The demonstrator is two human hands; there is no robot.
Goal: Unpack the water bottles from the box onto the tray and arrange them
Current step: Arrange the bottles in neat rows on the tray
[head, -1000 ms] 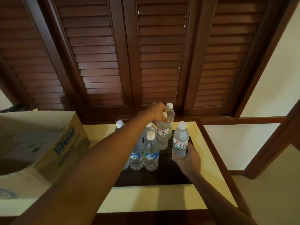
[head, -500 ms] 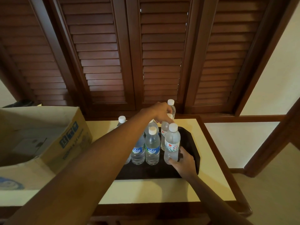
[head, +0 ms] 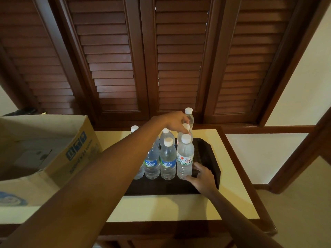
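Clear glossy plastic water bottles (head: 184,158), dark textured tray (head: 206,154), matt cardboard box (head: 71,154), polished wooden louvred shutters (head: 111,59)

Two clear bottles in the near row carry blue labels that read "Vaig" in white script: the blue-label bottle on the left (head: 151,162) and the blue-label bottle beside it (head: 168,164). The white-label bottle (head: 184,161) at the right end of that row bears a red round mark and small print too fine to read. The cardboard box (head: 71,154) at the left shows blue handling signs and a line of blue print, neither legible.
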